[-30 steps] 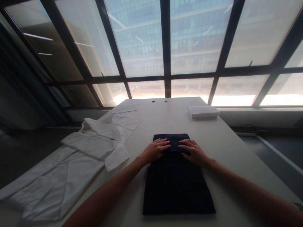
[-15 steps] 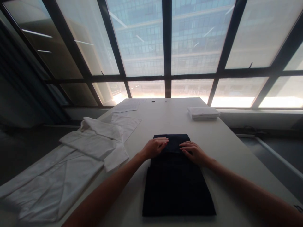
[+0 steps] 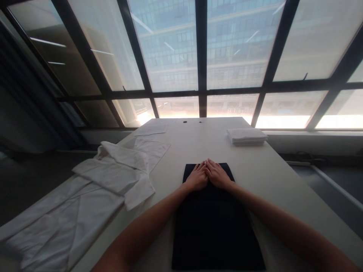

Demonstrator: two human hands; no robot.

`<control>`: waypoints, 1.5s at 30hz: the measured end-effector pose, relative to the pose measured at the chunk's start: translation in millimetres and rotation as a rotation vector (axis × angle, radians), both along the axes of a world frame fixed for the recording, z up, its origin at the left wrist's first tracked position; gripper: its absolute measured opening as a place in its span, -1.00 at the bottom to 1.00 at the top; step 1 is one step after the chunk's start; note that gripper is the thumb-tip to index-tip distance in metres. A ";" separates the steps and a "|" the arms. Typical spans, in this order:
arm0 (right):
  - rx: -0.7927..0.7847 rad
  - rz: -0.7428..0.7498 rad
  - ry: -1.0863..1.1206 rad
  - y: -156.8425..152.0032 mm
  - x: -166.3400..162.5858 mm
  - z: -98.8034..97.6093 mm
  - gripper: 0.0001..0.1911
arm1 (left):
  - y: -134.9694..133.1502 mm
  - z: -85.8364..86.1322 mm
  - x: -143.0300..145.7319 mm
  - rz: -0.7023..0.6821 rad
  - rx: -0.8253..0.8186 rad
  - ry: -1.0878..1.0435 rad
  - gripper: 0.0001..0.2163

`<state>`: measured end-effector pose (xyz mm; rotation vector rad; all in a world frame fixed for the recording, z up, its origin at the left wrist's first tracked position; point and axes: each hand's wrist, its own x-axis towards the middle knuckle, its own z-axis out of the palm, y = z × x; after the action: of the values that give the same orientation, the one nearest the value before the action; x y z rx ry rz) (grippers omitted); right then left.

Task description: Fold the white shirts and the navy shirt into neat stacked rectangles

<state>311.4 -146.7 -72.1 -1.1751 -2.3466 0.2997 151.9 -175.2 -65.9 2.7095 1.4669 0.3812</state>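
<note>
A dark navy folded garment (image 3: pixel 215 226) lies flat on the white table (image 3: pixel 269 177) in front of me. My left hand (image 3: pixel 197 176) and my right hand (image 3: pixel 216 174) rest palm down, side by side and touching, on the garment's far end, fingers stretched toward its far edge. Neither hand grips anything.
A white shirt (image 3: pixel 85 196) is spread over the table's left side and hangs past the edge. A small stack of folded white cloth (image 3: pixel 246 136) sits at the far right. White sheets (image 3: pixel 151 130) lie at the far left. Large windows rise behind the table.
Both hands slid inward and slightly forward along the dark garment's far end, from apart to touching at its middle. The camera dipped a little.
</note>
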 end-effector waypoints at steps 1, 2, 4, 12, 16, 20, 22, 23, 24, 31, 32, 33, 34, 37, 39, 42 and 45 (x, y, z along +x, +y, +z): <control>-0.001 -0.011 -0.019 1.4 5.6 -2.4 -0.35 | 0.2 0.6 -0.9 0.021 -0.006 -0.019 -0.46; 0.002 -0.024 -0.037 3.2 11.6 -4.2 -0.34 | 0.6 1.2 -2.1 0.045 -0.015 -0.040 -0.47; 0.005 -0.043 -0.071 6.9 23.4 -6.5 -0.34 | 2.1 2.1 -6.0 0.106 -0.035 -0.075 -0.47; -0.083 -0.176 -0.264 14.0 57.1 -3.4 -0.31 | -1.3 10.9 -50.0 0.345 -0.109 0.018 -0.44; -0.087 -0.225 -0.307 13.7 73.7 -1.6 -0.32 | -10.2 14.2 -69.1 0.434 -0.110 0.089 -0.48; -0.062 -0.264 -0.216 11.2 89.4 -1.3 -0.36 | -18.0 17.6 -74.3 0.464 -0.066 0.017 -0.52; -0.045 -0.276 -0.108 8.0 94.4 1.1 -0.38 | -23.2 22.3 -70.2 0.483 -0.021 -0.064 -0.53; -0.027 -0.269 -0.053 5.5 95.6 3.1 -0.39 | -26.9 25.3 -66.4 0.470 0.012 -0.096 -0.54; -0.005 -0.250 -0.004 2.2 95.5 5.4 -0.41 | -31.5 28.4 -61.6 0.429 0.045 -0.116 -0.54; -0.005 0.082 0.040 -34.7 68.5 13.3 -0.47 | -70.9 35.8 -27.7 -0.064 -0.184 -0.004 -0.48; -0.023 0.116 0.003 -39.5 64.8 11.9 -0.46 | -73.3 35.0 -26.4 -0.073 -0.214 0.006 -0.46; -0.037 0.139 -0.038 -43.5 62.2 10.3 -0.45 | -74.6 34.1 -25.9 -0.071 -0.228 0.009 -0.46; -0.045 0.153 -0.080 -46.7 60.5 8.7 -0.44 | -74.9 33.2 -26.2 -0.067 -0.233 0.010 -0.45; -0.044 0.160 -0.176 -50.7 59.9 6.2 -0.41 | -72.9 31.3 -29.1 -0.064 -0.237 0.016 -0.45; -0.032 0.157 -0.204 -49.5 60.9 6.5 -0.41 | -70.3 30.6 -31.3 -0.072 -0.244 0.022 -0.45; -0.005 0.167 -0.224 -42.5 61.2 8.3 -0.41 | -63.2 30.6 -34.4 -0.082 -0.259 0.031 -0.46; 0.011 0.162 -0.232 -29.8 59.0 10.8 -0.41 | -48.8 31.0 -37.4 -0.069 -0.276 0.029 -0.49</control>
<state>370.4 -176.5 -61.3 -1.0652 -2.6486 0.2141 114.5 -223.9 -34.9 2.5464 1.3177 0.1251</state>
